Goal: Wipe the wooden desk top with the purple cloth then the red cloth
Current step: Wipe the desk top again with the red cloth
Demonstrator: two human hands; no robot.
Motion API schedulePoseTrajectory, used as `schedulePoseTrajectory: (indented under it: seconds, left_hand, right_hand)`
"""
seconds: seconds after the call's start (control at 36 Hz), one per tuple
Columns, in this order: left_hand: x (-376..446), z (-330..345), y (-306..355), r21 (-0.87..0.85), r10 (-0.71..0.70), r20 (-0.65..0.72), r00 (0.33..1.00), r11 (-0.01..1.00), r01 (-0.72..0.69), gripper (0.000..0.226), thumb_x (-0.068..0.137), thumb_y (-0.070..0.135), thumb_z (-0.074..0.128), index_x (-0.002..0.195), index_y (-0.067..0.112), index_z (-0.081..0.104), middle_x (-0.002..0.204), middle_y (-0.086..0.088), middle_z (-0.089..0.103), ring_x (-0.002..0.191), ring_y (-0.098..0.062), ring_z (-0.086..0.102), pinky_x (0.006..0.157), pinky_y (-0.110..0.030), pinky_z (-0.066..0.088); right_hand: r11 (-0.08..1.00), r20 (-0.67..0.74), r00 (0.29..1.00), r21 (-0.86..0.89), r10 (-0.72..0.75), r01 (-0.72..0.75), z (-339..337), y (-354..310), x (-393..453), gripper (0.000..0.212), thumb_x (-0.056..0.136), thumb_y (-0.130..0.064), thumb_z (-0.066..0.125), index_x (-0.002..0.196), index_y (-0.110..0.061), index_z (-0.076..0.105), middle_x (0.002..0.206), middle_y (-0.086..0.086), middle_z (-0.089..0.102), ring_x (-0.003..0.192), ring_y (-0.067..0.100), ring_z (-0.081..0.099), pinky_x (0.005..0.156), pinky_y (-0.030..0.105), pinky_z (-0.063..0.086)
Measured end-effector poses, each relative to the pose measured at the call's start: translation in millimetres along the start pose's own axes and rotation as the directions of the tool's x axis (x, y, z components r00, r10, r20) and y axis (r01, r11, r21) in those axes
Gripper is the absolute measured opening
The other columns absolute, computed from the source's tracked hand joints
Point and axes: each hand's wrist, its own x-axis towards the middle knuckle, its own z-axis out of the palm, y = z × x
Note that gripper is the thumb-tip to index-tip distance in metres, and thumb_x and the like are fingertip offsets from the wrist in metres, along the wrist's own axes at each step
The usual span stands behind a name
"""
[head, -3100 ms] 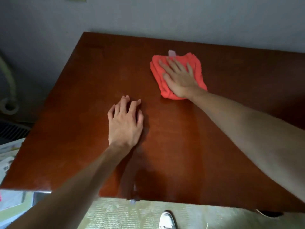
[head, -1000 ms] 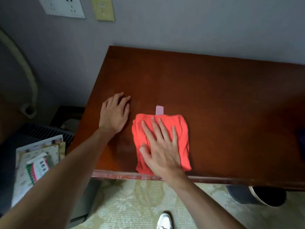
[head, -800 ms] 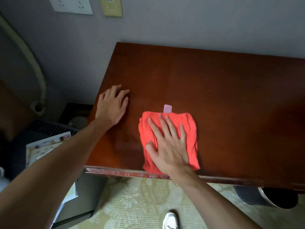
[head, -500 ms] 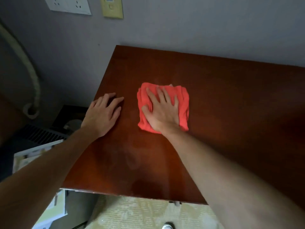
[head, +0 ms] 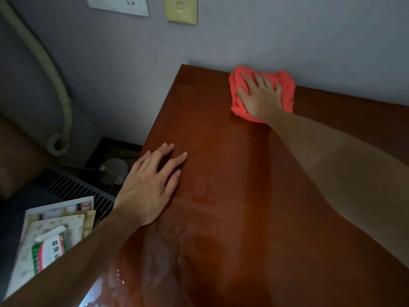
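Observation:
The red cloth (head: 287,94) lies bunched at the far edge of the dark wooden desk top (head: 221,138), right against the wall. My right hand (head: 261,96) presses flat on top of it with the fingers spread. Nearer to me, my left hand (head: 150,185) rests palm down on the bare wood by the desk's left edge and holds nothing. Damp streaks show on the wood in front of it. No purple cloth is in view.
The grey wall (head: 265,36) bounds the desk's far edge, with a socket plate (head: 117,4) and a switch (head: 180,8). Left of the desk, lower down, are a hose (head: 59,89), a black grille (head: 70,189) and stacked papers with a packet (head: 51,235).
My right hand has pushed the red cloth from the desk's front edge, through the middle, away to the far edge at the wall. My left hand stays flat near the left edge.

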Motion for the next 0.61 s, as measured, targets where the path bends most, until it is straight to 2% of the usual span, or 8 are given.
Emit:
schedulePoseTrajectory:
  seconds: [0.08,0.22,0.42,0.5,0.56,0.61]
  left_hand:
    - [-1,-1,0,-0.015,0.008,-0.015,1.0,1.0,-0.009,0.047,0.105,0.046,0.021,0.151,0.039,0.032,0.158,0.005,0.028,0.151,-0.01,0.016,0.124,-0.034,0.011]
    - [0,-3,4,-0.042,0.027,-0.038,0.999,0.999,-0.029,0.048,0.105,0.045,0.021,0.15,0.036,0.035,0.157,0.004,0.032,0.151,-0.01,0.017,0.124,-0.035,0.013]
    - [0,-5,3,-0.115,0.03,-0.104,0.994,0.993,-0.042,0.041,0.107,0.036,0.029,0.145,0.029,0.043,0.149,0.001,0.039,0.146,-0.015,0.029,0.12,-0.039,0.024]
    - [-7,-9,2,-0.126,-0.036,-0.186,0.982,0.992,0.013,0.04,0.104,0.032,0.039,0.139,0.015,0.05,0.143,-0.008,0.043,0.135,-0.025,0.041,0.109,-0.046,0.035]
    - [-17,-14,-1,-0.127,-0.156,-0.235,0.959,0.983,0.129,0.04,0.101,0.03,0.044,0.135,0.011,0.051,0.139,-0.012,0.044,0.127,-0.03,0.045,0.104,-0.048,0.036]
    - [-35,-21,-6,-0.179,-0.298,-0.18,0.938,0.947,0.266,0.042,0.101,0.031,0.045,0.135,0.007,0.049,0.137,-0.016,0.042,0.126,-0.034,0.043,0.104,-0.049,0.036]
  right_hand:
    - [0.999,-0.001,0.999,-0.015,-0.047,0.047,4,2,4,0.065,0.102,-0.051,0.041,0.161,-0.033,0.022,0.169,0.003,0.02,0.155,0.022,0.016,0.119,0.062,0.012]
    - [1.0,0.026,0.999,0.015,0.02,-0.02,-1,-9,-15,0.062,0.105,-0.05,0.031,0.162,-0.034,0.015,0.171,0.001,0.013,0.157,0.022,0.009,0.121,0.062,0.005]
    - [0.994,0.05,0.993,0.04,-0.106,0.104,-7,-65,-132,0.061,0.103,-0.05,0.029,0.161,-0.037,0.014,0.171,-0.001,0.01,0.157,0.019,0.005,0.123,0.055,-0.001]
    - [0.997,0.066,0.995,0.038,-0.068,0.066,-11,-90,-200,0.067,0.097,-0.055,0.02,0.162,-0.038,0.011,0.171,-0.001,0.007,0.158,0.019,0.002,0.123,0.056,-0.002]
    - [0.998,0.07,0.995,0.031,-0.065,0.063,-14,-108,-250,0.073,0.091,-0.056,0.012,0.162,-0.037,0.011,0.171,0.0,0.009,0.158,0.02,0.003,0.124,0.056,-0.001]
    - [0.997,0.06,0.995,0.02,-0.077,0.076,-16,-129,-298,0.077,0.088,-0.057,0.01,0.162,-0.036,0.014,0.17,0.001,0.015,0.157,0.021,0.007,0.124,0.057,0.001]
